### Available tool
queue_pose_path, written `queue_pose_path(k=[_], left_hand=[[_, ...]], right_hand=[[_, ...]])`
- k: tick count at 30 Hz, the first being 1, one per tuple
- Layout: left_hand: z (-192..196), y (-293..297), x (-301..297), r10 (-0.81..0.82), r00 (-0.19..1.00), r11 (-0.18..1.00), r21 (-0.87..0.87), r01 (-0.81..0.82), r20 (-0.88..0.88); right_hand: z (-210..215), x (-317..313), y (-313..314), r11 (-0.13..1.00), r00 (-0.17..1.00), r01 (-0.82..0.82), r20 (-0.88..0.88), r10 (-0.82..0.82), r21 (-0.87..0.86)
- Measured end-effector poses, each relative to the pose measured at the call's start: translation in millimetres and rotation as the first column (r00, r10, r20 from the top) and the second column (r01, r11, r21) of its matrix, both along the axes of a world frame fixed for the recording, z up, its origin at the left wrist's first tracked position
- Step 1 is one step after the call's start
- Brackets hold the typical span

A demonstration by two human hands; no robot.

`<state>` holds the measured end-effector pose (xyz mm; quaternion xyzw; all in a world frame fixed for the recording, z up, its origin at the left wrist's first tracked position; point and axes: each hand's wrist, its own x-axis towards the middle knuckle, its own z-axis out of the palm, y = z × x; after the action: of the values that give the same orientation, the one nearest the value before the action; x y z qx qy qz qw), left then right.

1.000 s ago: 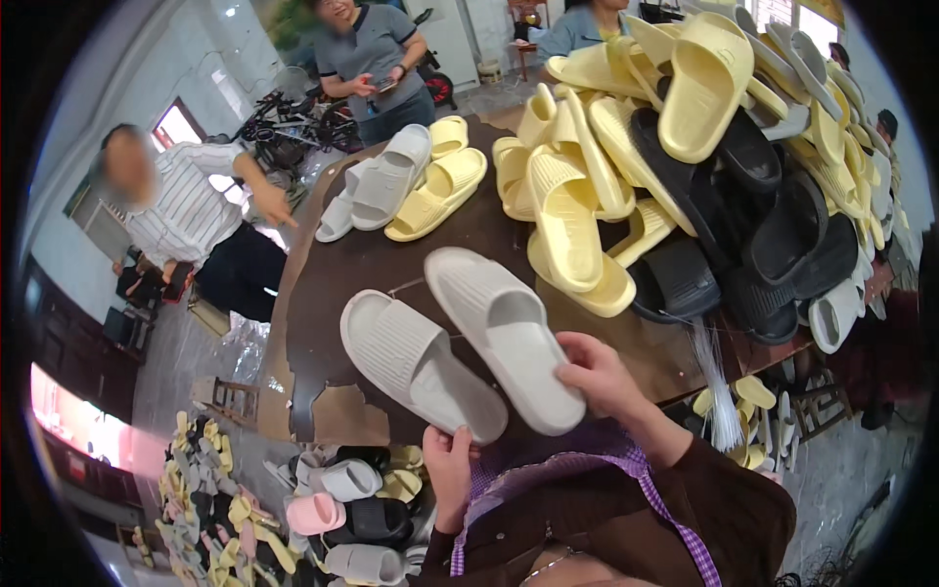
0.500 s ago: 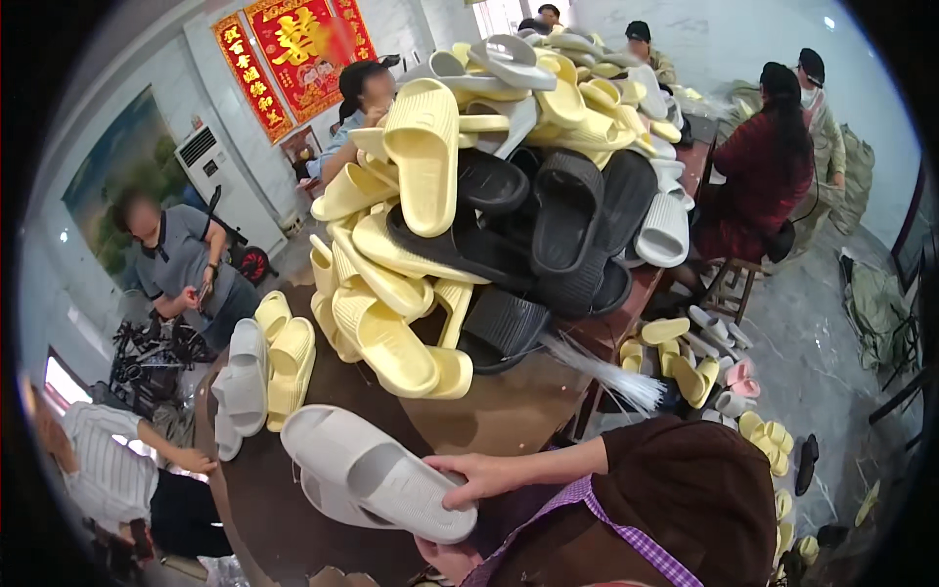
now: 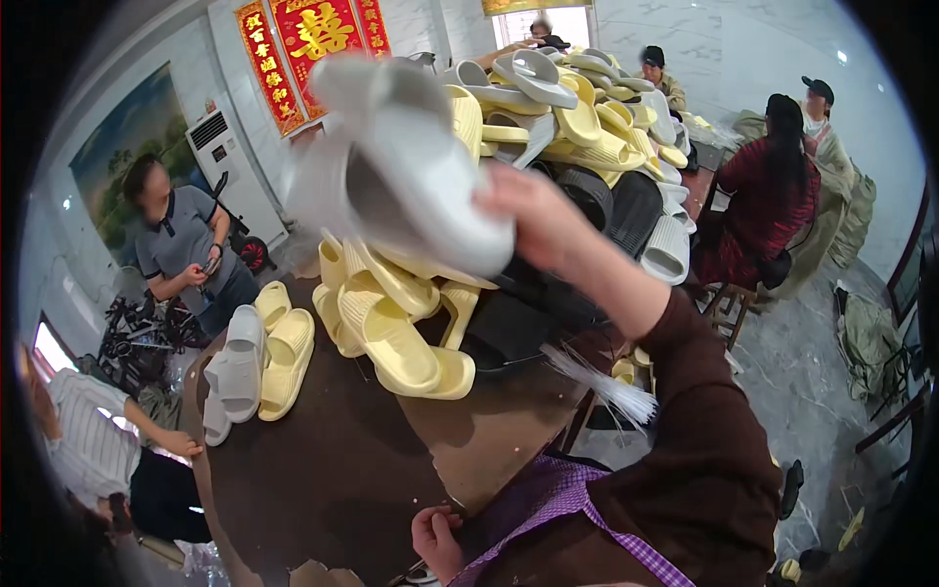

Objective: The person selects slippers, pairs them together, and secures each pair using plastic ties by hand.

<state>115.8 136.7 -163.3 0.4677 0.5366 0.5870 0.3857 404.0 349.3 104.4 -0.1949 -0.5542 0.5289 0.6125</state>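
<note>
My right hand (image 3: 528, 210) is raised over the table and grips a pair of light grey slide slippers (image 3: 430, 181). The slippers are smeared by motion and hang in front of the heap, hiding part of it. Low at the near edge of the table is my left hand (image 3: 437, 538), with nothing in it and its fingers loosely bent and apart. Behind the grey pair rises a heap of yellow slippers (image 3: 391, 338), black slippers (image 3: 504, 328) and more grey ones (image 3: 533, 76). At the table's left stand paired yellow slippers (image 3: 287, 362) and grey slippers (image 3: 242, 357).
The brown tabletop (image 3: 323, 460) has a torn covering. A bundle of white plastic ties (image 3: 606, 386) sticks out at its right. One person (image 3: 181, 235) stands at the left, another (image 3: 103, 430) nearer. A person in dark red (image 3: 768, 186) sits on a stool at the right.
My right hand has lifted the grey slippers up and away from the near tabletop, toward the heap. My left hand has come off them and stays low. The view has shifted slightly.
</note>
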Motion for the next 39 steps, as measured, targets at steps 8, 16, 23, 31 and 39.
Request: queue_pose_path(k=[8, 16, 23, 31, 39], left_hand=[[2.6, 6.5, 2.2, -0.015, 0.995, 0.993, -0.112, 0.025, 0.096], [-6.8, 13.0, 6.2, 0.082, 0.988, 0.991, -0.114, -0.067, 0.131], [-8.9, 16.0, 2.7, 0.062, 0.983, 0.984, -0.173, -0.032, 0.17], [1.5, 13.3, -3.2, 0.055, 0.984, 0.983, -0.183, -0.023, 0.169], [-2.0, 11.7, -8.5, 0.009, 0.968, 0.987, -0.157, 0.032, 0.252]], right_hand=[[162.1, 127.4, 141.7, 0.76, 0.731, 0.642, 0.216, -0.647, 0.106], [117.9, 188.7, 172.2, 0.386, 0.228, 0.832, 0.39, -0.892, 0.397], [115.4, 220.5, 196.4, 0.295, 0.12, 0.849, 0.383, -0.916, 0.438], [120.5, 145.2, 177.5, 0.472, 0.469, 0.71, 0.15, -0.871, 0.523], [62.8, -53.6, -10.6, 0.679, 0.535, -0.263, 0.689, -0.489, 0.686]])
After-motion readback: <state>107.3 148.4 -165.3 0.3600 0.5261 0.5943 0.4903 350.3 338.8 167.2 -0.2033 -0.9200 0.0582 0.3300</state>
